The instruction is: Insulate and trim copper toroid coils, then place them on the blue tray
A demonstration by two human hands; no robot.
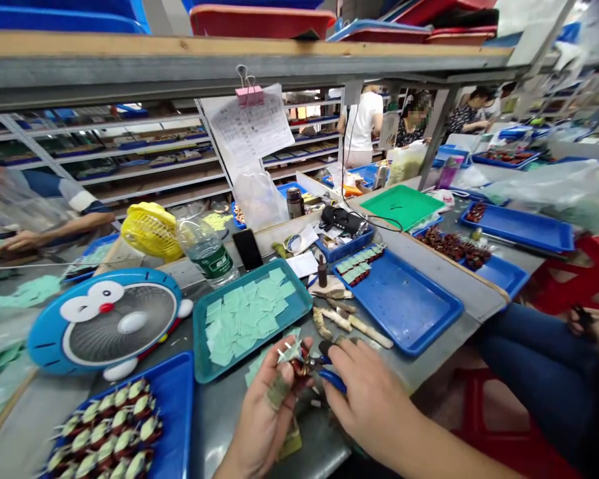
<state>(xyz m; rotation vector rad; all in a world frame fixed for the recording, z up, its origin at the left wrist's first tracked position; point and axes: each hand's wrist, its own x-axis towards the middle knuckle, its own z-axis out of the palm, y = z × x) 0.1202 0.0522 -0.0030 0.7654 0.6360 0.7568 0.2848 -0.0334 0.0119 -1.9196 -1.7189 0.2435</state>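
Observation:
My left hand is closed around a small reddish-brown piece that looks like a wire coil, with white strips and pale green paper showing on it. A greenish wrap covers part of the left thumb. My right hand grips blue-handled pliers, their jaws at the coil piece. Dark covers sit on some right fingertips. Just beyond the hands, a teal tray holds many loose pale green paper pieces. At lower left, finished-looking pieces with green tops stand in rows in a blue tray.
A blue cartoon-faced fan, a yellow fan, a water bottle and a phone stand behind. Stick-like pieces lie beside another blue tray. Co-workers sit at left and right. A shelf spans overhead.

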